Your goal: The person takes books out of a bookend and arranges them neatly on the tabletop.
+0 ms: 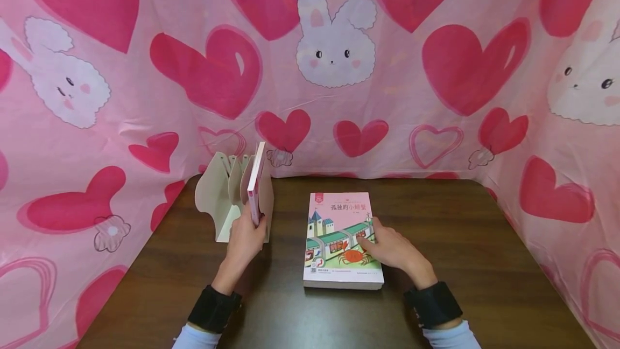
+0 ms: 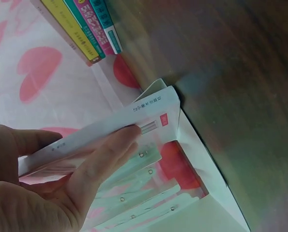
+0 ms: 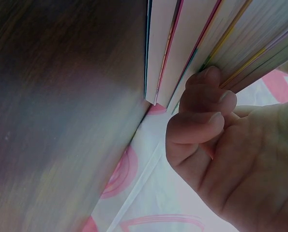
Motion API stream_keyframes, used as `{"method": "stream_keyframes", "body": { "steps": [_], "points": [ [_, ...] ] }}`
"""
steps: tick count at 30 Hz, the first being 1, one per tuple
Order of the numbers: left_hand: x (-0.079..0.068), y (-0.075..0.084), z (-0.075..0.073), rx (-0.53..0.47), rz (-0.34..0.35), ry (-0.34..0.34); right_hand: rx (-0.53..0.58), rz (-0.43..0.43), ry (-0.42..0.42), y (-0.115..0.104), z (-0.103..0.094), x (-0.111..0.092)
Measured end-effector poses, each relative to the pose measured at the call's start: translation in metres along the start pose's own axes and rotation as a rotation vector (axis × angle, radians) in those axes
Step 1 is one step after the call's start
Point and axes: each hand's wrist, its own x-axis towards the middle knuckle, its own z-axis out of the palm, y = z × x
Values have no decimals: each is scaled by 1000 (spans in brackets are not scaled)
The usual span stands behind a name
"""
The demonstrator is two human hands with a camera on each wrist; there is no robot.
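Observation:
My left hand (image 1: 246, 238) grips a thin book (image 1: 256, 179), held upright with its pale edge towards me. The book stands at the right-hand part of a cream desk file organizer (image 1: 207, 190), overlapping its dividers in the head view. In the left wrist view, fingers and thumb lie on opposite sides of the book (image 2: 134, 112). My right hand (image 1: 394, 244) is at the right side of a stack of books, its thumb on the pink picture cover of the top book (image 1: 334, 230). Its curled fingers (image 3: 202, 128) touch the page edges (image 3: 231, 43) of the stack.
The organizer stands at the back left of the dark wooden table (image 1: 465, 263), its upright dividers (image 2: 134, 195) side by side. A pink cloth (image 1: 358, 106) with hearts and rabbits hangs behind the table and along both sides.

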Motion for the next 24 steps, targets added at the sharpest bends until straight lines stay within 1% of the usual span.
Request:
{"method": "stream_keyframes", "body": {
  "steps": [7, 11, 16, 24],
  "points": [
    [5, 3, -1, 44, 6, 34, -4, 3, 3, 1, 0, 0],
    [6, 4, -1, 47, -10, 19, -14, 1, 4, 2, 0, 1],
    [7, 5, -2, 23, -10, 4, -29, -2, 9, 1, 0, 3],
    [6, 4, -3, -3, -24, -25, -14, 4, -3, 2, 0, 3]
  ]
}}
